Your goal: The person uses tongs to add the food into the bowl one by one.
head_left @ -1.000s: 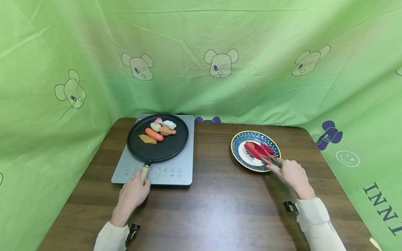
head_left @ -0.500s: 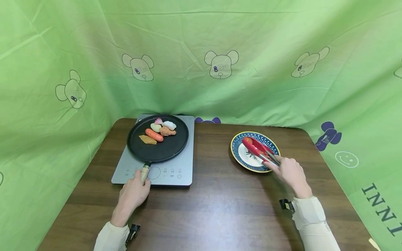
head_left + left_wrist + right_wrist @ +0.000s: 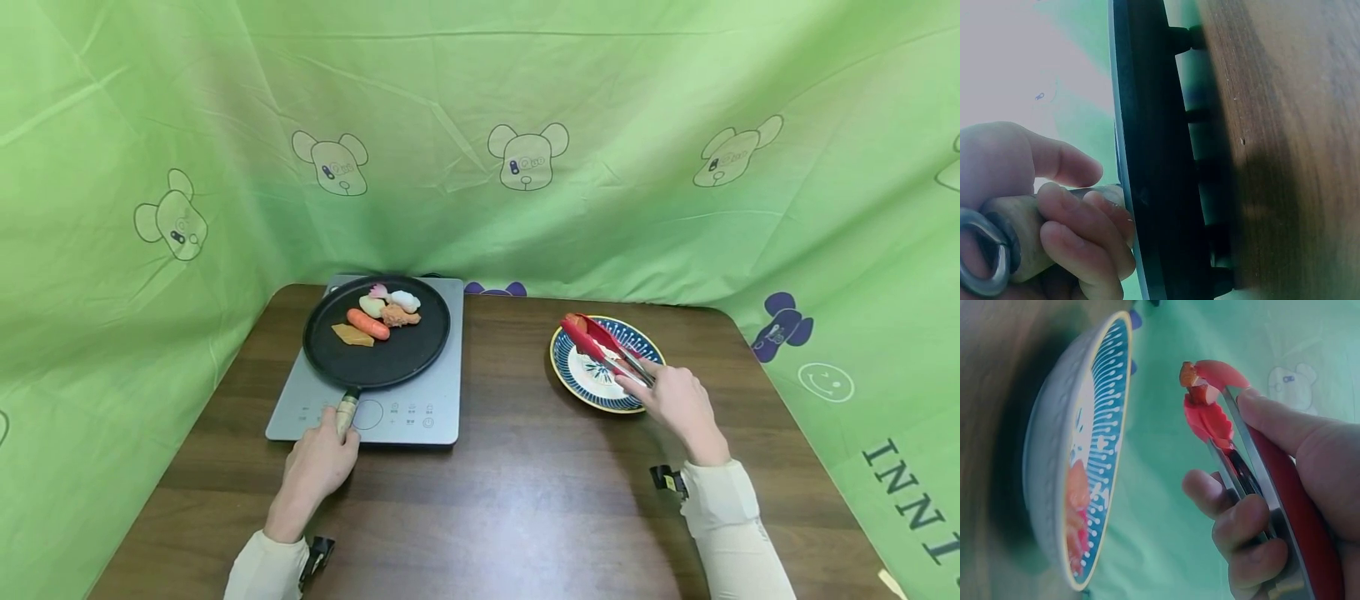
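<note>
My left hand grips the pale handle of a flat black frying pan. Its fingers curl round the handle in the left wrist view, where a metal hanging ring shows at the end. My right hand holds red-tipped metal tongs. Between the tong tips is a small reddish-brown piece of food, raised above the blue-and-white plate. Pinkish food pieces lie in the plate in the right wrist view; the tongs and hand partly cover the plate in the head view.
The pan sits on a grey induction cooktop at the left. On the pan lie a sausage, a fried drumstick, a tan slice and other small foods. Green cloth hangs behind the brown wooden table.
The right hand has lifted the tongs with the food piece off the plate and moved leftward toward its far left rim. The left hand and pan stay put.
</note>
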The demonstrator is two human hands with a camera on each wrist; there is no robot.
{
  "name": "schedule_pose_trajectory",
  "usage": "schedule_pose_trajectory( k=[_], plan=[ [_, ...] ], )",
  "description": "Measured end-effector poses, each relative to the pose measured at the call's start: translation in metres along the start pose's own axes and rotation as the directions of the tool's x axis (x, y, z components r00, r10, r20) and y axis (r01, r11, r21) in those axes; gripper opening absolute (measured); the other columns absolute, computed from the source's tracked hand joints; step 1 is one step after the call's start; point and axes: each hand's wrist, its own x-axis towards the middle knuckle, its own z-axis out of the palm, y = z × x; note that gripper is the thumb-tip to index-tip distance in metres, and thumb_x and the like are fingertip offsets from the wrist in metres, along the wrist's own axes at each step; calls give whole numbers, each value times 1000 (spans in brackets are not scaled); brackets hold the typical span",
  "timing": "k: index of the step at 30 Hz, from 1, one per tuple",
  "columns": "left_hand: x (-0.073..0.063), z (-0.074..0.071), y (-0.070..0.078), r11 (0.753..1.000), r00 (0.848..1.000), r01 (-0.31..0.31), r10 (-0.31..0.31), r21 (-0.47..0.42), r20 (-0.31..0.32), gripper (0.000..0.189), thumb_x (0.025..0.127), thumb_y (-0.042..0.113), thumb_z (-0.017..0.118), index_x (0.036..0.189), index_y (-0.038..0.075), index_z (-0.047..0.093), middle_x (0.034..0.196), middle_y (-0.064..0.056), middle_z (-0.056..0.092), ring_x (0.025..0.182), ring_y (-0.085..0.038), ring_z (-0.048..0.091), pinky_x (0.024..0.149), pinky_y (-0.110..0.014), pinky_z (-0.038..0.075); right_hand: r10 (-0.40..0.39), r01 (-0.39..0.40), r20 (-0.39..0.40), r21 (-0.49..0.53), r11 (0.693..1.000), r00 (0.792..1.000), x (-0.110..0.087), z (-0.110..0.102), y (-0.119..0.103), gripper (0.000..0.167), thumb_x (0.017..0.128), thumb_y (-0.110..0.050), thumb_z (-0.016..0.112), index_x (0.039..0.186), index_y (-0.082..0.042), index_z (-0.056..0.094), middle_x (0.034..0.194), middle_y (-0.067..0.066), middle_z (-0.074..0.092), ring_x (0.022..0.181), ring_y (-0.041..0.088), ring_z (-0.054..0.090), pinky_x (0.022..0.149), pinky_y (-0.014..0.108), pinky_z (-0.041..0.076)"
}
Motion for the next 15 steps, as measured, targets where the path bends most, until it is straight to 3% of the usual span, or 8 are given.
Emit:
schedule_pose_trajectory(
  k=[6, 9, 12, 15],
  plan=[
    [0, 0, 0, 1000, 1000, -1, 1, -2, 13, 55, 93, 26, 45, 134, -6, 28, 72, -16, 51, 51, -25, 47, 45, -37, 36, -22, 22, -12, 21, 1000, 1000, 5, 0, -12, 61, 84, -47, 66, 122, 0, 61, 78, 23, 65, 72, 40, 61, 61, 53, 44],
    [0, 0, -1, 1000, 1000, -1, 1, -5, 12, 54, 93, 26, 45, 133, -6, 28, 72, -15, 51, 51, -25, 47, 45, -36, 36, -39, 39, -12, 27, 999, 999, 8, 0, -18, 60, 84, -47, 66, 122, 0, 61, 82, 22, 66, 75, 40, 61, 61, 53, 44],
    [0, 0, -1, 1000, 1000, -2, 2, -3, 4, 52, 92, 25, 45, 132, -5, 30, 71, -15, 51, 51, -25, 47, 45, -36, 36, -56, 57, -18, 34, 998, 998, 10, 2, -25, 59, 84, -47, 66, 122, -2, 62, 83, 19, 67, 74, 39, 61, 60, 52, 44],
    [0, 0, -1, 1000, 1000, -7, 7, 0, -2, 52, 92, 25, 46, 131, -5, 30, 71, -15, 51, 51, -25, 47, 45, -37, 36, -81, 82, -29, 40, 996, 996, 13, 5, -30, 55, 83, -46, 67, 119, -5, 64, 75, 11, 66, 68, 33, 59, 58, 50, 44]
  ],
)
